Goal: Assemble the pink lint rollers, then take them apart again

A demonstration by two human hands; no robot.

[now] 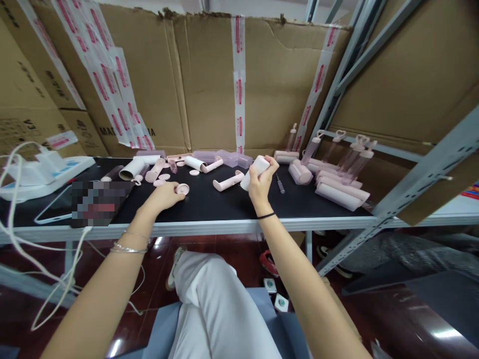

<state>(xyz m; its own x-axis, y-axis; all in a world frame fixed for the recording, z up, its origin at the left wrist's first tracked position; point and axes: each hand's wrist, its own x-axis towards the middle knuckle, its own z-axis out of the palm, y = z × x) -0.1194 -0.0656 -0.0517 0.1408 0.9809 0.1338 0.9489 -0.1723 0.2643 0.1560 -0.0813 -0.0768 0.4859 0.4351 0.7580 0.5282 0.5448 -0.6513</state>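
Observation:
My left hand (164, 197) has its fingers closed on a small round pink cap (182, 189), held just above the black tabletop (202, 212). In my right hand (261, 182) is a white roller (259, 167), tilted, its end showing past the fingers. Close by on the left lies a pale pink handle (228, 181), a bent piece flat on the table. To the right of that hand rests a small screwdriver (280, 184). Several flat pink discs (163, 177) lie beyond my left hand.
Pink rollers (342, 193) and clear-handled pieces stand at the right. Lilac cases (224, 158) line the back against a cardboard wall (205, 89). At left are a phone (54, 207), a power strip (71, 167) and white cables (15, 199). A metal shelf post (419, 172) stands right.

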